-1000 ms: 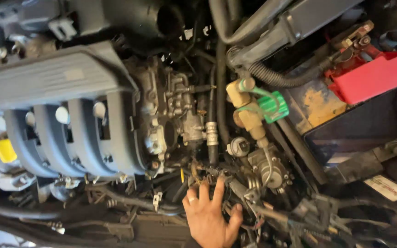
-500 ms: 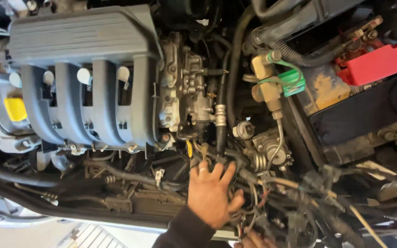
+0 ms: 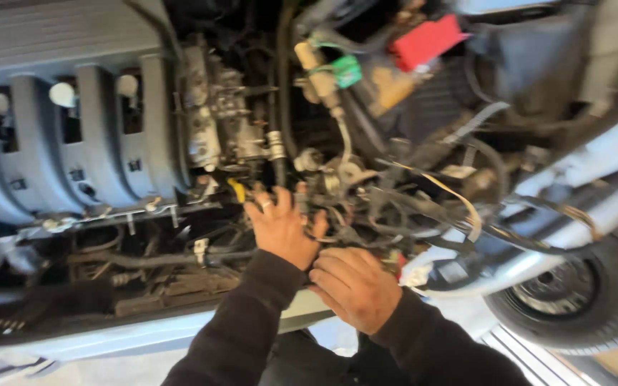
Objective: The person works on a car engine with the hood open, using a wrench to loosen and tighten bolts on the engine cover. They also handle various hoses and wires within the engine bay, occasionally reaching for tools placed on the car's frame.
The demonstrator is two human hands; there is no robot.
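Note:
I look down into a car's engine bay. My left hand (image 3: 284, 229), in a dark sleeve with a ring on one finger, lies with fingers spread on a tangle of wires and hoses (image 3: 366, 204) at the front of the engine. A yellow dipstick handle (image 3: 237, 189) is just left of its fingertips. My right hand (image 3: 352, 286) is curled against the left wrist at the bay's front edge. Its fingers point into the wires, and I cannot see whether they hold anything.
A grey ribbed intake manifold (image 3: 73, 143) fills the left. A metal engine block part (image 3: 216, 121) sits beside it. A red battery cover (image 3: 427, 39) and a green clip (image 3: 345, 71) are at the top. A front wheel (image 3: 574, 300) and white bodywork (image 3: 109, 343) border the bay.
The view has swung right and the wheel has come into sight. My right hand has come up fully into view beside the left, which stays on the wires.

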